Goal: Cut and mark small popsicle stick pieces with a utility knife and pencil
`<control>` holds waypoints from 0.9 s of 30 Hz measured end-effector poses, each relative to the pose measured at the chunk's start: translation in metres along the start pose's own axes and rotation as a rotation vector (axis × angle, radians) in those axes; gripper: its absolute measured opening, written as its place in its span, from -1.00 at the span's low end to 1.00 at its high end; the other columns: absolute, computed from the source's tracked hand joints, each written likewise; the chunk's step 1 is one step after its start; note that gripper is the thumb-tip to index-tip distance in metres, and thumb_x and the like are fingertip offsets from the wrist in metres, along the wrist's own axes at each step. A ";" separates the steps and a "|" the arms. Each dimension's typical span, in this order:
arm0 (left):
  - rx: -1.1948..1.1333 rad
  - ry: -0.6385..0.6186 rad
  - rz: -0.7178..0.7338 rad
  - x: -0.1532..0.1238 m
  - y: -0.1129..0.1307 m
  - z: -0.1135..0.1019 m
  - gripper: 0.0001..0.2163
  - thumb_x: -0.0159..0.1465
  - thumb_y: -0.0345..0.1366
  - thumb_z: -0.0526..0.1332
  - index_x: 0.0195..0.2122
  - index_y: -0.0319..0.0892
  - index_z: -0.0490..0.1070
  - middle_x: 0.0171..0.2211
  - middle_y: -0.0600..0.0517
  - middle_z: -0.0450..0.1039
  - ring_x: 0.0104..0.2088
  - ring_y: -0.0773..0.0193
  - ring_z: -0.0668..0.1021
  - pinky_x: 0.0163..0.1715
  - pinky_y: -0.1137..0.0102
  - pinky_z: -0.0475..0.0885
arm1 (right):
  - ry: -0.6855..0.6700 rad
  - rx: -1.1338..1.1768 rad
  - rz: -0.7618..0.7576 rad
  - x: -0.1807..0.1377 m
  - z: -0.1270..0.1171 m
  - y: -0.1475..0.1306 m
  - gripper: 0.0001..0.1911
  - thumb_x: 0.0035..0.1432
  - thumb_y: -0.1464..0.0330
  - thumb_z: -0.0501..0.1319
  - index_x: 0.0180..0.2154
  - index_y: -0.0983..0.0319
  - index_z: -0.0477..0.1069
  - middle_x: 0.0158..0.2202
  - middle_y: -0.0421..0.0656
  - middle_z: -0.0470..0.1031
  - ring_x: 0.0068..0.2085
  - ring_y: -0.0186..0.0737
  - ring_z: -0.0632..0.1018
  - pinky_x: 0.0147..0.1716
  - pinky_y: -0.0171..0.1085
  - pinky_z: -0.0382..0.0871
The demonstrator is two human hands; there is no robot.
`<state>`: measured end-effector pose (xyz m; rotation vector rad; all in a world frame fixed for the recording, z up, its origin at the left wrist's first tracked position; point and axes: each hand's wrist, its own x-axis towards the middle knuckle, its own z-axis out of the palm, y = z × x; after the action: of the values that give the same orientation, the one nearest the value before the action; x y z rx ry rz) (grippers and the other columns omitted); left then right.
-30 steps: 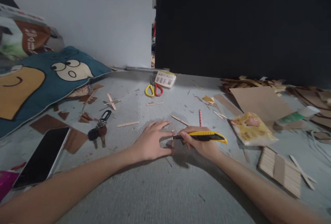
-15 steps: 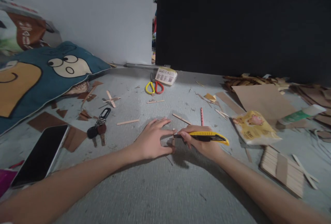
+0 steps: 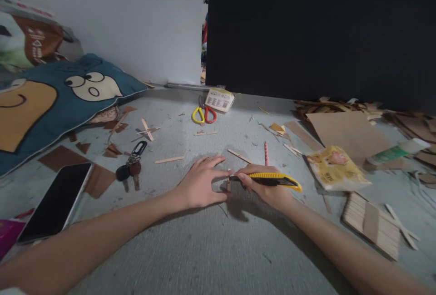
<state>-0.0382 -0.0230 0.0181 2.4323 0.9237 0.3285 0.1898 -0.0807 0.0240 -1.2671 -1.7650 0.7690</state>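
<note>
My left hand [image 3: 202, 181] lies on the table with its fingers spread. Thumb and index finger rest at the two ends of a short wooden craft stick [image 3: 229, 186], pressing it against the surface. From the right, my right hand [image 3: 267, 186] is closed around a yellow and black utility knife [image 3: 272, 178]. The knife's tip reaches the stick between my left thumb and index finger; whether the blade has cut into it I cannot tell. Another craft stick [image 3: 239, 155] lies just beyond my hands, near a pink striped stick [image 3: 266, 153].
At the left are a phone [image 3: 56, 202], keys [image 3: 128, 172] and a blue cushion [image 3: 91, 81]. Scissors [image 3: 204, 115] lie at the back by a small packet [image 3: 220, 100]. A yellow packet [image 3: 335, 165], glue tube [image 3: 397, 152] and bundled craft sticks [image 3: 371, 224] occupy the right, with cardboard [image 3: 344, 129] behind.
The view has shifted very slightly. My hands, the utility knife and the craft stick keep nearly the same positions.
</note>
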 end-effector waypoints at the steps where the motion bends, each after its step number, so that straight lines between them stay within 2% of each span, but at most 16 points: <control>1: -0.003 0.003 0.001 0.000 0.000 0.000 -0.45 0.18 -0.04 0.52 0.21 0.07 0.57 0.47 -0.10 0.24 0.48 -0.19 0.24 0.46 -0.16 0.07 | -0.013 -0.016 -0.028 0.000 -0.001 -0.001 -0.66 0.39 0.04 0.22 -0.32 0.08 0.60 -0.58 -0.25 0.47 -0.54 -0.22 0.48 -0.39 -0.20 0.47; 4: -0.005 0.009 0.006 0.000 0.001 0.000 -0.50 0.19 -0.07 0.52 0.17 0.08 0.60 0.46 -0.09 0.25 0.47 -0.19 0.26 0.46 -0.16 0.08 | -0.086 -0.051 -0.092 0.003 -0.003 -0.005 -0.65 0.43 0.08 0.17 -0.35 0.07 0.56 -0.55 -0.22 0.48 -0.47 -0.17 0.53 -0.27 -0.15 0.52; 6: -0.008 0.011 0.004 0.000 0.001 0.000 -0.52 0.19 -0.08 0.52 0.14 0.08 0.61 0.46 -0.08 0.25 0.46 -0.19 0.27 0.45 -0.16 0.08 | -0.140 -0.056 -0.081 0.006 -0.005 -0.007 -0.64 0.44 0.08 0.14 -0.35 0.05 0.54 -0.49 -0.20 0.51 -0.42 -0.15 0.55 -0.23 -0.13 0.54; 14: -0.026 0.015 0.000 0.001 0.000 0.000 -0.56 0.18 -0.04 0.52 0.08 0.09 0.64 0.45 -0.06 0.27 0.48 -0.20 0.25 0.45 -0.17 0.08 | -0.263 -0.017 -0.007 0.014 -0.008 -0.012 -0.61 0.45 0.10 0.12 -0.41 0.06 0.49 -0.47 -0.21 0.50 -0.41 -0.18 0.53 -0.31 -0.17 0.44; 21: 0.006 0.021 0.009 0.000 0.000 0.000 -0.55 0.19 -0.01 0.51 0.11 0.09 0.62 0.45 -0.07 0.28 0.46 -0.18 0.27 0.44 -0.16 0.13 | -0.247 0.000 0.069 0.014 -0.003 -0.009 -0.56 0.44 0.05 0.13 -0.46 0.08 0.42 -0.50 -0.20 0.49 -0.46 -0.19 0.52 -0.36 -0.16 0.44; 27: 0.034 0.084 0.002 -0.005 0.003 0.009 -0.56 0.23 0.05 0.47 0.10 0.06 0.63 0.44 -0.10 0.29 0.47 -0.18 0.27 0.46 -0.17 0.08 | -0.204 -0.034 0.030 0.011 0.001 -0.005 -0.52 0.42 0.00 0.11 -0.50 0.07 0.34 -0.51 -0.21 0.47 -0.49 -0.21 0.49 -0.41 -0.17 0.46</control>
<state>-0.0370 -0.0318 0.0118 2.4667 0.9693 0.4219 0.1847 -0.0714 0.0302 -1.2770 -1.9323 0.9162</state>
